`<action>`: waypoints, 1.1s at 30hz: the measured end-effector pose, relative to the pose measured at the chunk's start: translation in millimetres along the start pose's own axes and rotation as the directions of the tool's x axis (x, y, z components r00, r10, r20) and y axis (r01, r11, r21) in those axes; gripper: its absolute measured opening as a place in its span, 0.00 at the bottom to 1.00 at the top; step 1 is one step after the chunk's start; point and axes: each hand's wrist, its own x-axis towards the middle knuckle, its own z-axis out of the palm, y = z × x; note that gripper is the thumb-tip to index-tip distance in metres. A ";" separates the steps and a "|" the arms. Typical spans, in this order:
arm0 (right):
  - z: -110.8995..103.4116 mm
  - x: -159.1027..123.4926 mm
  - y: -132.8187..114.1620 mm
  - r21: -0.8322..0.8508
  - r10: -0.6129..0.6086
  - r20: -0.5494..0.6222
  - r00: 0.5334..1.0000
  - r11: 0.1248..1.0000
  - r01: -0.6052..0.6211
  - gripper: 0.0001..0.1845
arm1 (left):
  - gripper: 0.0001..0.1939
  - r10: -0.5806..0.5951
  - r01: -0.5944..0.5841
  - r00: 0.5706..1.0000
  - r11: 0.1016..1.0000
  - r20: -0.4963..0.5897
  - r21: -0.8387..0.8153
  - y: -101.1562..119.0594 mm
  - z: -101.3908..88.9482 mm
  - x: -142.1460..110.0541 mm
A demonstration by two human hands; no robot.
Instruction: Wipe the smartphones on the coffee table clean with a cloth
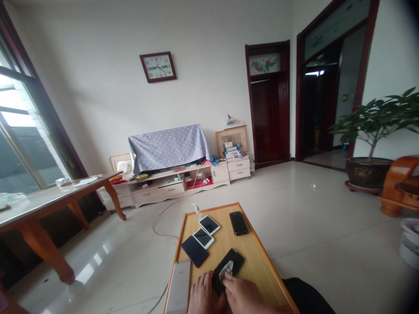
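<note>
A black phone (231, 263) lies on the low wooden table (258, 257) right in front of me. My left hand (203, 296) holds its near end, fingers curled on the edge. My right hand (242, 294) presses a small white wipe (226, 270) against the phone's screen with pinched fingers. Further along the table lie a dark blue phone (195, 251), two white-framed phones (203, 237) (209, 224), another black phone (238, 223) and a white phone (178, 288) at the left edge. A small pump bottle (197, 210) stands at the far end.
A white cable (160, 218) trails over the tiled floor to a low TV cabinet (170, 185) with a cloth-covered screen. A long wooden table (49, 205) stands left, a potted plant (373, 144), wooden chair (401, 185) and white bin (410, 242) right.
</note>
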 end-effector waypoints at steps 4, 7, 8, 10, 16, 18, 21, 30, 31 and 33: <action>1.7 -3.1 7.5 -0.019 0.004 -0.012 1.000 1.000 -0.004 0.22 | 0.37 0.011 -0.011 0.999 1.000 -0.035 -0.008 -1.6 4.8 0.7; 0.8 12.0 4.2 -0.015 0.039 -0.050 0.998 0.999 -0.039 0.22 | 0.37 0.012 -0.012 1.000 1.000 -0.017 -0.008 -1.0 4.0 1.5; 0.3 19.0 2.3 -0.009 0.049 -0.060 0.997 0.999 -0.050 0.22 | 0.37 0.010 -0.010 1.000 1.000 -0.004 -0.007 -0.4 2.9 1.5; -0.5 32.7 -1.1 -0.001 0.060 -0.074 0.995 0.998 -0.061 0.22 | 0.38 0.006 -0.006 1.000 1.000 0.012 -0.005 0.9 0.2 1.3; 3.8 37.1 0.2 0.001 0.059 -0.071 0.996 0.998 -0.059 0.23 | 0.40 -0.006 0.006 0.999 1.000 0.048 -0.002 0.4 -3.8 2.0; 6.4 24.4 6.1 -0.011 0.048 -0.067 0.997 0.999 -0.049 0.24 | 0.40 -0.006 0.006 0.999 1.000 0.051 -0.002 -0.1 -3.6 1.9; 7.5 5.2 17.0 -0.035 0.021 -0.062 0.998 0.999 -0.023 0.26 | 0.38 0.001 -0.001 1.000 1.000 0.006 -0.013 1.0 -3.8 0.2; 1.3 36.6 11.8 -0.049 0.088 -0.072 0.994 0.995 -0.091 0.24 | 0.37 0.008 -0.007 1.000 1.000 0.021 -0.022 3.9 -9.1 -1.7; 1.2 41.9 10.0 -0.048 0.091 -0.075 0.993 0.994 -0.094 0.24 | 0.37 0.002 -0.001 1.000 1.000 0.022 -0.018 3.6 -8.4 -1.1; 1.4 47.2 8.1 -0.043 0.090 -0.079 0.993 0.995 -0.093 0.24 | 0.38 -0.007 0.007 1.000 1.000 0.020 -0.011 2.5 -6.3 0.2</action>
